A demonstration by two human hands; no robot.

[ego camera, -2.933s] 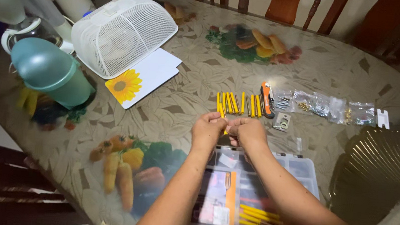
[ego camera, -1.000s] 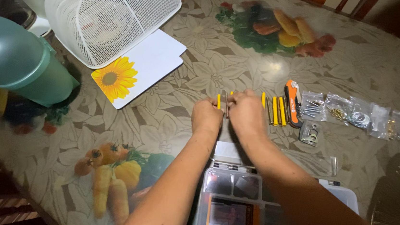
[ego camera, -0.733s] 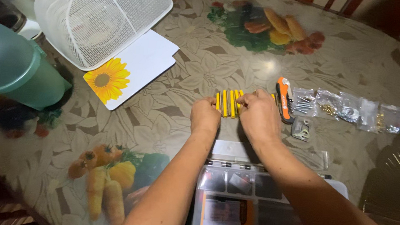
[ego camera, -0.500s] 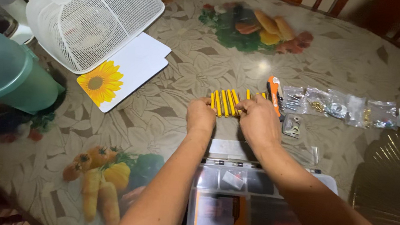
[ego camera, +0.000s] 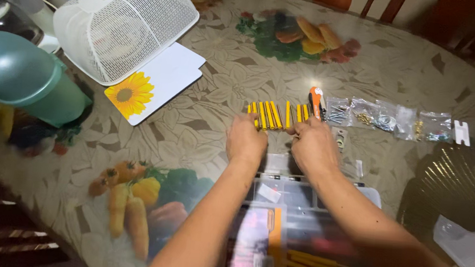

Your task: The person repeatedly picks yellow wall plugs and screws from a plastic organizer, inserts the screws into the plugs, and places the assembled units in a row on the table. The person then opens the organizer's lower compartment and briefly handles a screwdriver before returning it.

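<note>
Yellow bits (ego camera: 276, 114) lie in a short row on the worktop (ego camera: 214, 74), side by side and nearly touching, each pointing away from us. Our left hand (ego camera: 246, 141) rests at the near left end of the row, knuckles up and fingers curled down onto the first few pieces. Our right hand (ego camera: 312, 146) sits at the near right end, fingers bent and fingertips (ego camera: 296, 134) touching the bits there. The frame is blurred, so we cannot tell whether either hand is pinching a piece or merely pressing on it.

Just right of the row lies an orange-handled tool (ego camera: 315, 101), close beside the last yellow piece. Beyond it a strip of small clear bags (ego camera: 390, 117) holding screws and other hardware runs off to the right, ending near a white tab. Close to us, under both forearms, stands a clear plastic organiser case (ego camera: 292, 230) with compartments; more yellow pieces show inside its near part.

Farther left on the worktop sits a white mesh food cover (ego camera: 124, 23), partly over a white card with a sunflower (ego camera: 153, 83). A teal jug (ego camera: 24, 80) stands at the left edge, well apart from the hands. The worktop itself has a leaf-patterned covering with printed vegetables.
</note>
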